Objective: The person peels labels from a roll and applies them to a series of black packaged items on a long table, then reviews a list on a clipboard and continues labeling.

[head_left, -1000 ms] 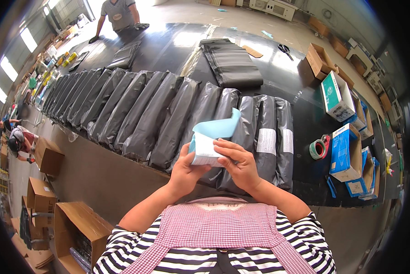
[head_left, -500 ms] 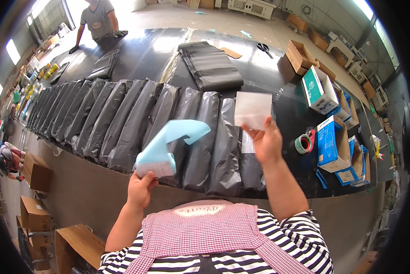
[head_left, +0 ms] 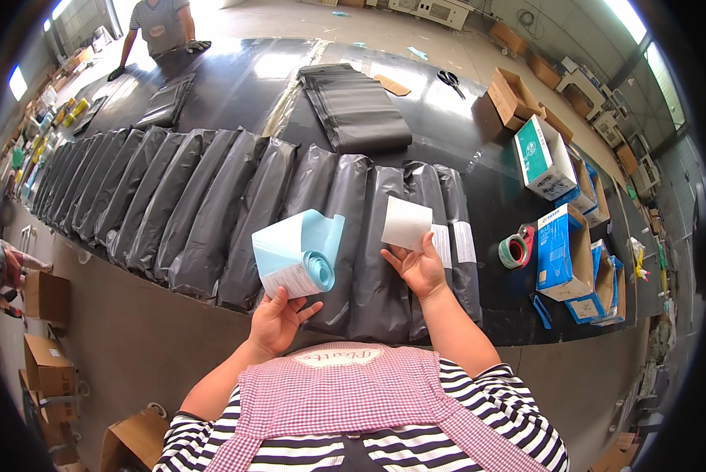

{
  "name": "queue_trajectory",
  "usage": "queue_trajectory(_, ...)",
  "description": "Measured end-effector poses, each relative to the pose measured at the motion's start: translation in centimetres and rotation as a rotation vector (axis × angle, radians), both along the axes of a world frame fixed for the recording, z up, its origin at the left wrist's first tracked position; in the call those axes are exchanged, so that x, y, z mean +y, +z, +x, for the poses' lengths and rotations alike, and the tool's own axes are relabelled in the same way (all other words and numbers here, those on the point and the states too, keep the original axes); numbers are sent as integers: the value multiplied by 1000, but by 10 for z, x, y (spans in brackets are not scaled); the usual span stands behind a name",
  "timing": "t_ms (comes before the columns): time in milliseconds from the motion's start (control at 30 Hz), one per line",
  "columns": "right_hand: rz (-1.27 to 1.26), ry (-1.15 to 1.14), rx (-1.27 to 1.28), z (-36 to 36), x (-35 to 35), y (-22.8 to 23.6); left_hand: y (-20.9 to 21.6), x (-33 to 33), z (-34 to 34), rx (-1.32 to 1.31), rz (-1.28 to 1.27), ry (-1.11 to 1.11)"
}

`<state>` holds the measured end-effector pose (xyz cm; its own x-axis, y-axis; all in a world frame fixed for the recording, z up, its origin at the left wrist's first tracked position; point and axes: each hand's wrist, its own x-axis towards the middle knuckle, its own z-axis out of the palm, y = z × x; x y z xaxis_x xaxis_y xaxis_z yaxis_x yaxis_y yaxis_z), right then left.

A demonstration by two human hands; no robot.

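Note:
My left hand (head_left: 277, 324) grips a curled strip of light-blue backing paper (head_left: 290, 240) near its lower edge, where white printed labels show; the strip's right end rolls into a coil. A white square label (head_left: 406, 223) is pinched in my right hand (head_left: 421, 269), thumb and fingertips at its lower right corner. Beneath both hands runs a row of stuffed dark-grey plastic mailer bags (head_left: 380, 275), set side by side. Two bags at the row's right end carry white labels, one label (head_left: 464, 241) plainly visible and the other (head_left: 441, 245) partly behind my right hand.
Flat grey bags lie in a stack (head_left: 357, 110) beyond the row. To the right are a tape dispenser (head_left: 516, 248), a blue cutter (head_left: 542, 311) and several open cartons (head_left: 565, 252). Black scissors (head_left: 450, 82) rest farther back. A person (head_left: 158, 31) leans on the table's far left.
My left hand has moved right, and the blue strip has curled into a coil. My right hand has shifted left and lower with its label. Two labelled bags now show more fully at the right end.

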<state>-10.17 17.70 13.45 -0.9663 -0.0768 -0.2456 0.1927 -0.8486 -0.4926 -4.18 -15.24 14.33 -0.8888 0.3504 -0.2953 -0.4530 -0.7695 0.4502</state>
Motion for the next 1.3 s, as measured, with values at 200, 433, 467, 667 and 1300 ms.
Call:
queue_trajectory(200, 327, -199, 135, -6, 15, 68, -6, -8, -2, 61, -69, -10)
queue_trajectory(433, 1801, -138, 814, 3, -17, 42, -10, -5, -2, 26, -21, 82)
queue_trajectory(467, 1896, -140, 843, 3, -16, 33, -10, -4, -2, 25, -23, 84)
queue_trajectory(667, 1949, -4, 915, -3, -15, 20, -10, -4, -1, 21, -32, 99)
queue_trajectory(1300, 2458, 332, 277, -33, -76, -20, 5, 2, -4, -16, -105, 92)
